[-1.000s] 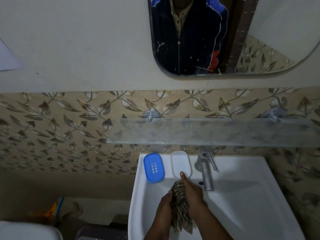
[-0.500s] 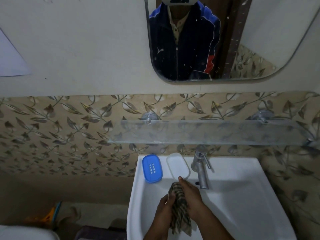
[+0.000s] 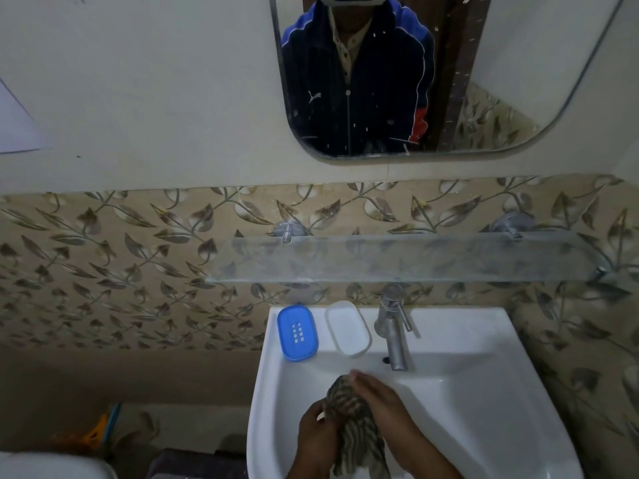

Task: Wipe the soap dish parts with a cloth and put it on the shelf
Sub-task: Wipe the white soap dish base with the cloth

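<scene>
A striped brown cloth (image 3: 352,420) hangs bunched over the white sink (image 3: 484,402), held between both hands. My left hand (image 3: 316,430) grips its left side and my right hand (image 3: 380,399) lies over its top right. Two soap dish parts rest on the sink's back ledge: a blue part with a grid of small holes (image 3: 297,332) at the left and a white part (image 3: 348,328) just right of it. Above them a frosted glass shelf (image 3: 415,259) is fixed to the tiled wall.
A chrome tap (image 3: 392,326) stands on the ledge right of the white part. A mirror (image 3: 484,81) above the shelf reflects a person's dark jacket. Left of the sink, low down, lie an orange-and-blue object (image 3: 103,426) and a white rounded edge (image 3: 52,466).
The view has tilted up slightly. My hands with the cloth have drawn back from the white dish part toward the basin's front; my right fingertip no longer reaches the white part.
</scene>
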The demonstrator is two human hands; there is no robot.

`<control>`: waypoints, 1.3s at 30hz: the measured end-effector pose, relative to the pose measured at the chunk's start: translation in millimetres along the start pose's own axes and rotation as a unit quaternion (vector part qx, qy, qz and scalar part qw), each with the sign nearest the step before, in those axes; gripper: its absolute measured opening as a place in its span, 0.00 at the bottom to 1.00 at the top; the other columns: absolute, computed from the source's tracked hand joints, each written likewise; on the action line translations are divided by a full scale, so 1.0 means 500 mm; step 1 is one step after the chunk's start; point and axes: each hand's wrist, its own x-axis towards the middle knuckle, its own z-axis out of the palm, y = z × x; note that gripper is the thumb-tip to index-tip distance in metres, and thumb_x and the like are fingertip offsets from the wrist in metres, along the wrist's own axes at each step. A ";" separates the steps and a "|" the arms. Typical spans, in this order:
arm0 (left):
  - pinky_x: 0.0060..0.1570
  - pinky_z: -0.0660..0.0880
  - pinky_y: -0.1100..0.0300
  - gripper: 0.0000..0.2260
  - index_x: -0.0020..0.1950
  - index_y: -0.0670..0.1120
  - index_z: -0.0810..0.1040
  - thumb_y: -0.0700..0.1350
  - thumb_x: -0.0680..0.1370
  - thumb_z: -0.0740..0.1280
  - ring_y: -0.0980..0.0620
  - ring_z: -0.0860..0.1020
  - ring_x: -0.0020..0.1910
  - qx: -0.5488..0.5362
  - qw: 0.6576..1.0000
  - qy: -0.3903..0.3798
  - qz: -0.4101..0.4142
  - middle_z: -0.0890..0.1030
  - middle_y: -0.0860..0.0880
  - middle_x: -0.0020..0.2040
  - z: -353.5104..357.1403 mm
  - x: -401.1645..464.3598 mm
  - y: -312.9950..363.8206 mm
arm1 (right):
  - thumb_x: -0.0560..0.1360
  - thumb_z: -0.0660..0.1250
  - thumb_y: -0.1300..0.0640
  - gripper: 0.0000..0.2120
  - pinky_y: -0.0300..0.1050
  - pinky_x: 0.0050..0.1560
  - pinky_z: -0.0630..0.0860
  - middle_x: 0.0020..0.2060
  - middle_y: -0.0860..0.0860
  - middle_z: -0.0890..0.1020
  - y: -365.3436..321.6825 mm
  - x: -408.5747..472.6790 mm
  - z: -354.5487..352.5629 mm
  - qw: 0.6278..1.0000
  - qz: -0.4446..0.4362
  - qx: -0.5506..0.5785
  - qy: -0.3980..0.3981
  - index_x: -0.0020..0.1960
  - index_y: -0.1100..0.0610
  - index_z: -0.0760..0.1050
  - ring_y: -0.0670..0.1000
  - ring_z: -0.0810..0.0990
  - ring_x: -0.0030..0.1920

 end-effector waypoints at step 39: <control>0.42 0.78 0.53 0.05 0.47 0.40 0.83 0.37 0.79 0.67 0.42 0.80 0.41 -0.149 0.978 0.092 0.116 0.84 0.37 0.46 0.119 0.040 0.051 | 0.81 0.59 0.64 0.18 0.63 0.63 0.75 0.60 0.61 0.78 -0.131 0.168 -0.389 0.949 -0.105 0.115 0.273 0.71 0.59 0.68 0.64 0.79 0.58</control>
